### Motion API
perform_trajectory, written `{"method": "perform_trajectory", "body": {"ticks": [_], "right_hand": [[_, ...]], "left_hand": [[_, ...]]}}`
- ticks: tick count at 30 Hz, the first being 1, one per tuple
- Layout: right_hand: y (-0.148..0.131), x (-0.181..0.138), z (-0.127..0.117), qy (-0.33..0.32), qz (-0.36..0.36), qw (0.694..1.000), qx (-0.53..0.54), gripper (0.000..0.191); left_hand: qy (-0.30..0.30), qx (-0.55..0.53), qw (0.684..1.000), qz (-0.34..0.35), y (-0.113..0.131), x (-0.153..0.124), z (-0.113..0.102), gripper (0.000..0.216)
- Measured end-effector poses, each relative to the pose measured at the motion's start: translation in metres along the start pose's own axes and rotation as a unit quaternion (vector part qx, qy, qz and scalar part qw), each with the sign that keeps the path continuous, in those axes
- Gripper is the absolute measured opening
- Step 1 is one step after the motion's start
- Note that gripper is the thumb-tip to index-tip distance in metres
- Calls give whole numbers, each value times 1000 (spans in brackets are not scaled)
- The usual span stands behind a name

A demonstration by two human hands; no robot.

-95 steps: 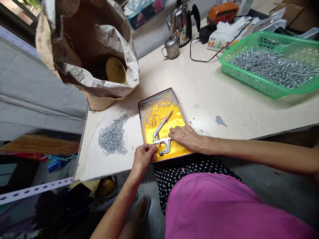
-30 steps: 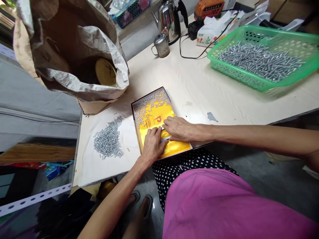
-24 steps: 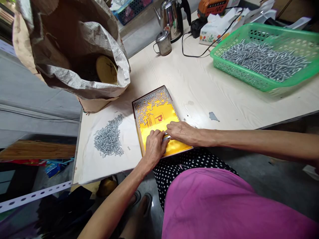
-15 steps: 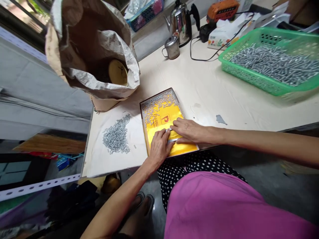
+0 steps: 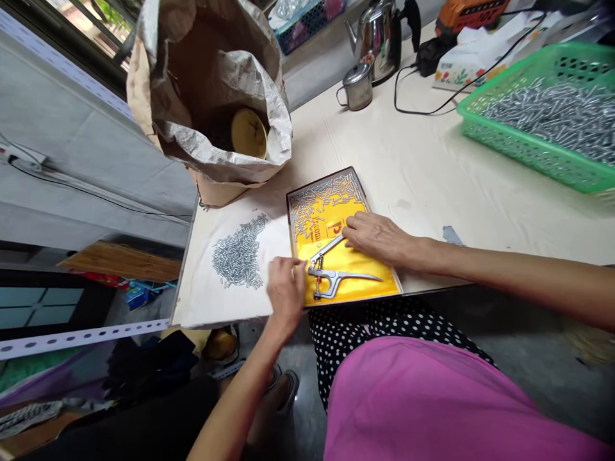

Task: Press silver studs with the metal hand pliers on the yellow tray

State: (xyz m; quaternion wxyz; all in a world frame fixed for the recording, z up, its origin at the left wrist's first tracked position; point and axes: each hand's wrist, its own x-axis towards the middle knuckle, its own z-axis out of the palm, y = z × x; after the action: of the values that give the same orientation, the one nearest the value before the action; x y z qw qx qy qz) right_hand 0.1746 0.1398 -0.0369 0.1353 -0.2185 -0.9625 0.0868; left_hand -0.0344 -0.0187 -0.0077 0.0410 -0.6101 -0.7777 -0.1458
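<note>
A silver pair of hand pliers [image 5: 331, 276] with a spring and a small red part lies over the yellow sheet in a shallow, dark-edged tray [image 5: 289, 221]. My right hand [image 5: 377, 237] is closed at the end of the upper handle; the lower handle lies free. At the tray's left edge, my left hand [image 5: 287, 285] has its fingers drawn together near the pliers' head. What they pinch, if anything, is too small to make out. Small metal pins [image 5: 327, 192] are scattered across the tray's far end. A heap of similar pins [image 5: 239, 253] lies on the table to the left.
Behind the heap stands an open paper sack [image 5: 225, 182] with a round yellowish container [image 5: 248, 133] inside. A green basket [image 5: 528, 157] of metal pieces is at the right. A metal cup [image 5: 358, 88], kettle [image 5: 379, 38] and black cable [image 5: 423, 113] occupy the back.
My left hand has moved left from the middle of the tray to its edge. The pliers, mostly covered by both hands before, now show with their handles spread. The view has shifted slightly.
</note>
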Motion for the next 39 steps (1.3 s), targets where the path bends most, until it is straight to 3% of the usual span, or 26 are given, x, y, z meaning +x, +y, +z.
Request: {"method": "perform_trajectory", "body": {"ticks": [3,7,12,21,27,31,34,37,39], "right_hand": [[-17,-22,1,-32,-42,996,71,22],[-37,-36,11,-65,-49,991,107,19],[-43,-33,19,-93,-15,990,109,14],[-22,-38,8,-4,-50,996,73,21],[-20,-40,9,-32,-53,996,60,22],[-23,-39,8,-58,-43,996,53,20],[-24,-38,5,-79,-37,994,62,19],[-25,-38,4,-89,-32,993,75,17],[-26,-38,5,-89,-27,993,74,16]], "left_hand": [[-51,115,979,-157,-38,4,-8,19],[-146,156,950,-229,-64,9,-4,22],[-161,123,956,-213,-72,13,-4,22],[-149,39,972,-178,-91,6,-2,22],[-135,41,973,-183,-89,6,0,20],[-96,-34,974,-202,-79,6,-9,17],[-102,-216,936,-260,-54,5,-17,22],[-171,-397,850,-301,-16,4,-19,35],[-220,-447,804,-325,7,3,-15,37]]}}
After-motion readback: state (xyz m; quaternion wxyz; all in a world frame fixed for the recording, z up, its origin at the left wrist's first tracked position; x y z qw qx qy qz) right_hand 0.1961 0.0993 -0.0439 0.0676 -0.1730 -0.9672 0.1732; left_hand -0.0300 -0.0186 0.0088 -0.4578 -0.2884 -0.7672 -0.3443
